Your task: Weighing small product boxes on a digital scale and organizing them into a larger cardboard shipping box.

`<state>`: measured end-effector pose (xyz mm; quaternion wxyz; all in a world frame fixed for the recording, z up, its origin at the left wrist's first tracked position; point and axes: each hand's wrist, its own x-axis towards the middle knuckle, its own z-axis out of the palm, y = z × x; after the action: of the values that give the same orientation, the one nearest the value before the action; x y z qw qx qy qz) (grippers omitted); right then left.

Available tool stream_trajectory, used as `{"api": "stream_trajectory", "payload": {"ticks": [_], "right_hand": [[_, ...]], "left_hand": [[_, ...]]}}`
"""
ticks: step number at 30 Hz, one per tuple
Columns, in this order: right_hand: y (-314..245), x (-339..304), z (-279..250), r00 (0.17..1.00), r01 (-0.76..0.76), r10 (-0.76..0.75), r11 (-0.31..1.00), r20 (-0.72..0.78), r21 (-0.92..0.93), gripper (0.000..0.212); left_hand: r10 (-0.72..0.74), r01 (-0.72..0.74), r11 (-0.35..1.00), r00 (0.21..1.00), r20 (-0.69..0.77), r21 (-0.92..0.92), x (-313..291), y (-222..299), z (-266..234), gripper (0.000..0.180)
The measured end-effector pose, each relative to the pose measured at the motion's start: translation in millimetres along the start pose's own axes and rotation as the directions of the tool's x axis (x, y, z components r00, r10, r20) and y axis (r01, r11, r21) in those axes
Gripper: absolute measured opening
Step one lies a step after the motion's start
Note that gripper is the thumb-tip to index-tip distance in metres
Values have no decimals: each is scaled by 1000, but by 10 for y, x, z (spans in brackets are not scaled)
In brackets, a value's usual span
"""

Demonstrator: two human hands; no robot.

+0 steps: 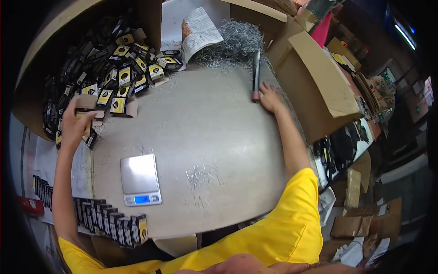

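Observation:
My left hand (74,127) is curled around a small black-and-yellow box (86,101) with its brown cardboard flap open, at the edge of a heap of similar small boxes (124,75). The heap lies in and spills out of a large carton at the left. At the table's right side my right hand (271,97) rests with fingers stretched out, close by the reddish end of a long dark bar (256,75). Whether its fingertips touch the bar is hard to tell. Beyond the bar is a tangled pile of thin silvery metal pieces (235,43).
A digital scale (139,176) sits at the front left of the table (228,137). Nearby, small boxes (112,221) stand in a row. Loose metal pieces (200,177) lie mid-table. Newspaper (200,36) leans at the back. An open carton (315,82) stands right.

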<state>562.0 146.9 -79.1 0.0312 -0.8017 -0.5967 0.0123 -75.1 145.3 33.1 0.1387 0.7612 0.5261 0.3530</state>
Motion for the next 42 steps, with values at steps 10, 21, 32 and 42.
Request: {"api": "stream_trajectory", "payload": {"ticks": [10,21,32,42], "right_hand": [[-1405,-2307,-14,969,245,-234,949,-77,198,58],[-1856,-3097,-173,962,255,-225,535,-155,805,51],[-3025,-4316,-209,903,430,-385,826,-192,365,68],[-2664,-5051,-414,830,539,-532,690,-168,483,59]], "left_hand": [[-139,303,151,949,283,-941,-1840,1464,-146,42],[-517,713,123,640,569,-690,-4355,933,433,32],[-269,773,271,633,726,-574,-4630,956,1298,27],[-113,841,-258,463,879,-476,-4706,874,1235,39]]}}
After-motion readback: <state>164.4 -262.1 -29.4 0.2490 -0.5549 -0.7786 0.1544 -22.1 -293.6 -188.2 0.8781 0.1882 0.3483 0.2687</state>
